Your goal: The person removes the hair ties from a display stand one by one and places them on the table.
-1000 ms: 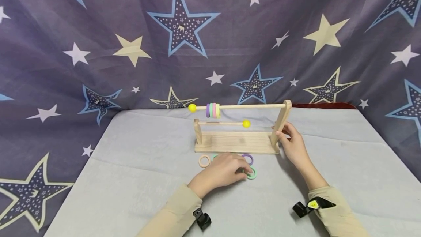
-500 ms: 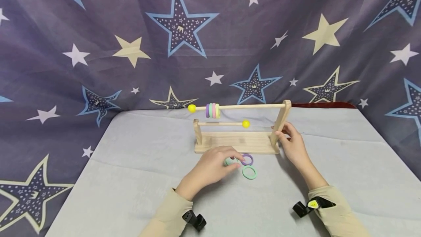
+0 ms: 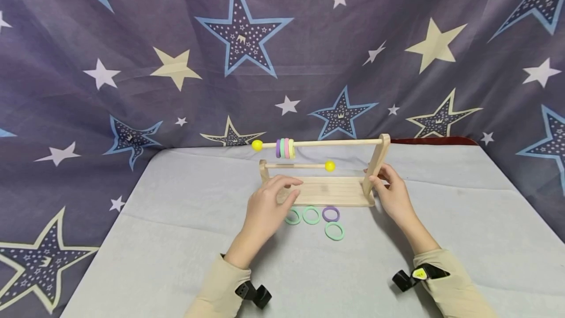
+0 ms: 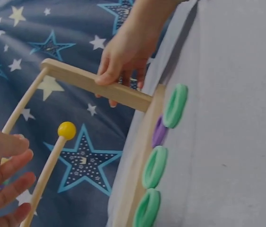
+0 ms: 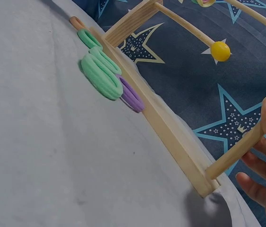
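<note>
A wooden ring stand [image 3: 328,191] has a long upper rod and a short lower rod, each tipped with a yellow ball. On the upper rod hang purple, green, pink and yellow rings [image 3: 285,148]. My left hand [image 3: 265,210] hovers over the base's left end with fingers spread and nothing between them. My right hand [image 3: 395,198] grips the stand's tall right upright [image 5: 236,150] between thumb and fingers. Green rings [image 3: 311,215] and a purple ring [image 3: 331,214] lie along the base's front edge. A peach ring [image 5: 76,22], hidden behind my left hand in the head view, shows in the right wrist view.
A grey cloth covers the table [image 3: 176,239]. Behind it hangs a dark curtain [image 3: 282,63] printed with stars. A dark red edge [image 3: 441,141] shows at the back right. Both wrists carry small black cameras [image 3: 253,294].
My left hand has moved left and up from the loose rings to over the base's left end, uncovering the green rings. The right hand has stayed on the upright.
</note>
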`<state>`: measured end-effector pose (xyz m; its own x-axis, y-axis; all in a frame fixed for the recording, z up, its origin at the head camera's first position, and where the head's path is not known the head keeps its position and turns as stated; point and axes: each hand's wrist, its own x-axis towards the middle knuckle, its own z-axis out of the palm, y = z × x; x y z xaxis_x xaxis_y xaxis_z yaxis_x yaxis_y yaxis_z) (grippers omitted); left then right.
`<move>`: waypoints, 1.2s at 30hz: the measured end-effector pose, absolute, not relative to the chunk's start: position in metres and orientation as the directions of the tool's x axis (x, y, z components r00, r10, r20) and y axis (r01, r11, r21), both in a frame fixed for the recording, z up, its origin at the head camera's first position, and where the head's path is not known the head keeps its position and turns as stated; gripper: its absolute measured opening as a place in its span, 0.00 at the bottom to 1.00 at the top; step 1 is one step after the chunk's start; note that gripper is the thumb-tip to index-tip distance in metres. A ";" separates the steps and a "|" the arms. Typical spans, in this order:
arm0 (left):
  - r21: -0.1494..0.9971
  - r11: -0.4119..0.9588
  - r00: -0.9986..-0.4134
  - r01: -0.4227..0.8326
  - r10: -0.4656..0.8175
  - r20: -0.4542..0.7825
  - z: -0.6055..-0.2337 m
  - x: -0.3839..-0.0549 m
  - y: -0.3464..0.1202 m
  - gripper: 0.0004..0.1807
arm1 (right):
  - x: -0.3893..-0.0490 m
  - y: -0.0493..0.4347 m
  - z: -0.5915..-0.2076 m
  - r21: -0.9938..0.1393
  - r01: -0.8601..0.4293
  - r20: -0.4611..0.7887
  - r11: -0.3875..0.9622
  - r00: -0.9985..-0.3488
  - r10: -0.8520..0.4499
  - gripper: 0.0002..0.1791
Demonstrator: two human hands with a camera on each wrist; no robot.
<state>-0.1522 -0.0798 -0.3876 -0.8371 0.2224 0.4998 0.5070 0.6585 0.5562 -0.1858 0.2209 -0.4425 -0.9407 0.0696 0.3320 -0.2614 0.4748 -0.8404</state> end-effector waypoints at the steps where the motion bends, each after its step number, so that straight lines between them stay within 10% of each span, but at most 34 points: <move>1: 0.573 0.655 -0.844 0.492 0.198 0.499 -0.386 -0.152 -0.081 0.10 | -0.186 0.221 -0.442 -0.842 -0.258 0.328 0.473 -0.942 0.072 0.19; 36: 0.711 0.636 -0.874 0.300 -0.116 0.473 -0.357 -0.178 -0.096 0.13 | -0.184 0.218 -0.442 -0.839 -0.273 0.343 0.471 -0.937 0.069 0.20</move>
